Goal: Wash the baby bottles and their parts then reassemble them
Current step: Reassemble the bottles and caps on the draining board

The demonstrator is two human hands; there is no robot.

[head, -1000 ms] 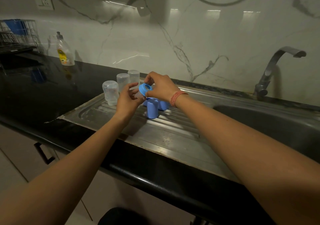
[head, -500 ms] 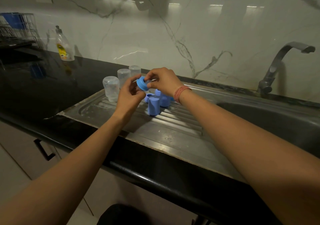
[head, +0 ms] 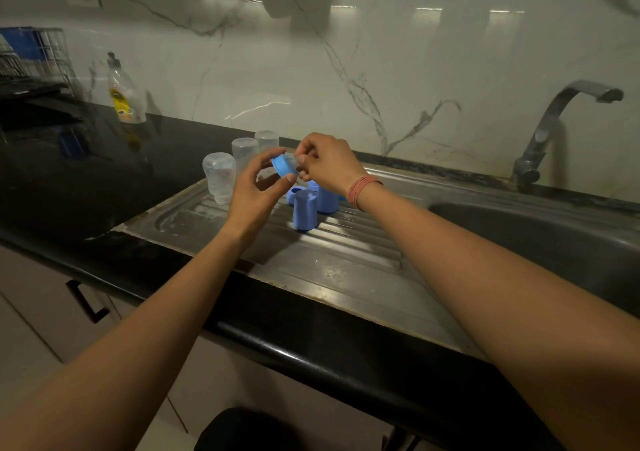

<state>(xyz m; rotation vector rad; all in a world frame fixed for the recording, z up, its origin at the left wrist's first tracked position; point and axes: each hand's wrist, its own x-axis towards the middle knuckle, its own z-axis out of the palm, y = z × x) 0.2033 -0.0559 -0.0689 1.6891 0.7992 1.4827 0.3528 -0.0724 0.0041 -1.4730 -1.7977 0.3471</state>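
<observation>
My left hand (head: 254, 194) holds a blue screw ring (head: 283, 166) by its rim, above the steel drainboard (head: 346, 270). My right hand (head: 327, 164) pinches a clear teat (head: 297, 162) that sits in the ring. Three clear bottle bodies stand upside down at the drainboard's back left: the nearest bottle (head: 219, 182), the middle bottle (head: 244, 154) and the far bottle (head: 266, 140). Blue caps stand below my hands: a front cap (head: 305, 209) and a rear cap (head: 327, 199), with another blue part (head: 292, 194) partly hidden behind.
A dish soap bottle (head: 124, 92) stands on the black counter (head: 69, 173) by the marble wall. A wire rack (head: 33, 57) is at far left. The sink basin (head: 540, 242) and tap (head: 557, 128) lie to the right.
Both hands have stayed above the drainboard, working the teat in the blue ring; the ring has tilted a little. The camera view has shifted slightly.
</observation>
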